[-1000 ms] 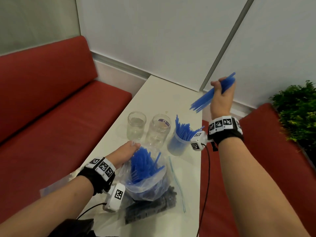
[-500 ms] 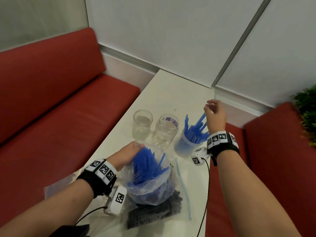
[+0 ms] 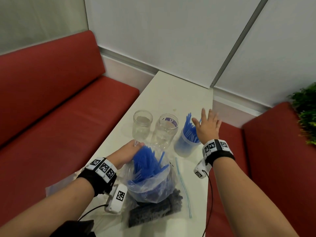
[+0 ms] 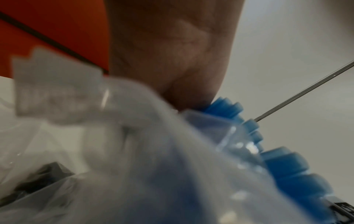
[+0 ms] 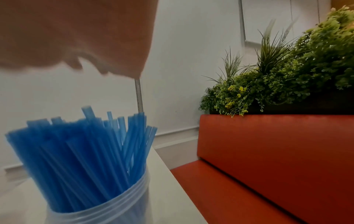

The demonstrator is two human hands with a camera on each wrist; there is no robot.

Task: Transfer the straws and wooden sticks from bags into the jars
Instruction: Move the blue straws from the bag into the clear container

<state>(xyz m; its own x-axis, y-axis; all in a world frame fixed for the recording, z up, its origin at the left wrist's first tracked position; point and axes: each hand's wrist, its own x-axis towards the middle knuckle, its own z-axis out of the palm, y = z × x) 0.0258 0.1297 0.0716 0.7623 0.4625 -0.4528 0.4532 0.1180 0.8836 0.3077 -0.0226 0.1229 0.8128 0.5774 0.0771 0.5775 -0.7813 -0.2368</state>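
Note:
A clear bag (image 3: 150,190) of blue straws (image 3: 147,161) stands open on the white table (image 3: 177,93). My left hand (image 3: 126,153) grips the bag's far left rim; in the left wrist view my palm (image 4: 168,53) lies against the bag (image 4: 134,166). A jar (image 3: 185,146) packed with blue straws (image 3: 189,127) stands at the table's right edge. My right hand (image 3: 207,124) hovers over it, fingers spread and empty. In the right wrist view the straws (image 5: 82,154) fan out of the jar (image 5: 107,212) below my right hand (image 5: 76,30). Two empty glass jars (image 3: 142,124) (image 3: 165,130) stand to its left.
A second flat bag of dark sticks (image 3: 153,209) lies under the straw bag near the table's front. Red bench seats (image 3: 59,117) (image 3: 266,159) flank the narrow table on both sides. Green plants (image 3: 306,113) sit behind the right bench. White wall panels close off the far end.
My right hand came down from high on the right with a bundle of straws, put it into the right jar and let go; it is now spread open. The left hand stayed on the bag.

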